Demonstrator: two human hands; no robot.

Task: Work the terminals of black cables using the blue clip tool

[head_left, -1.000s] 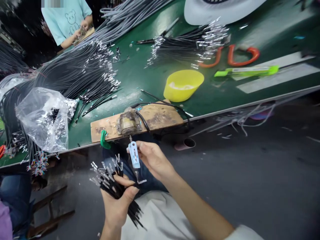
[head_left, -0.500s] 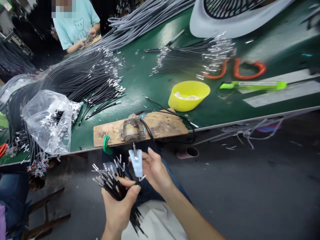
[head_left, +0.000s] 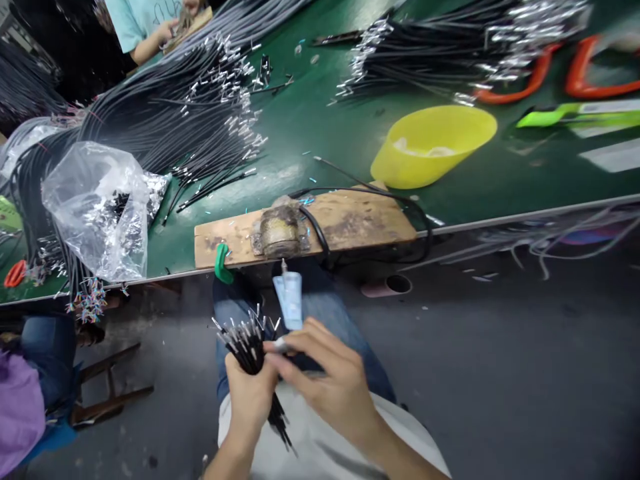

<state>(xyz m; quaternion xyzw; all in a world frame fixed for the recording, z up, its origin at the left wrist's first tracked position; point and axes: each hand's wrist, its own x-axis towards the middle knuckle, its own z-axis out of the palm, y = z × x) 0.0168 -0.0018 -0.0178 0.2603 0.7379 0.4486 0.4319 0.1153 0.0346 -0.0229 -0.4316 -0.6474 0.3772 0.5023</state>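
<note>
My left hand [head_left: 249, 393] is closed around a bundle of short black cables [head_left: 245, 343], whose silvery ends point up and away from me. My right hand [head_left: 333, 373] is pinched against the top of this bundle beside my left thumb. A small whitish-grey bit shows at its fingertips; blur hides what it is. Just beyond the hands, a light-blue two-flap piece [head_left: 290, 300] sits on the thin shaft of a small, dirty motor [head_left: 280, 230]. That motor is fixed on a wooden board [head_left: 360, 217] at the table edge, above my lap.
A green clamp [head_left: 223, 263] grips the board's left end. On the green table lie a clear bag [head_left: 95, 207], long grey-black cables [head_left: 165, 120], a yellow bowl [head_left: 430, 150], another cable bundle [head_left: 435, 53], orange-handled scissors [head_left: 585, 70] and a green cutter [head_left: 550, 115]. A co-worker's hand [head_left: 165, 32] shows at the far left.
My right hand has moved from beside the light-blue piece down to the cable bundle, and its fingers have closed to a pinch. My left hand still holds the bundle. The view has shifted.
</note>
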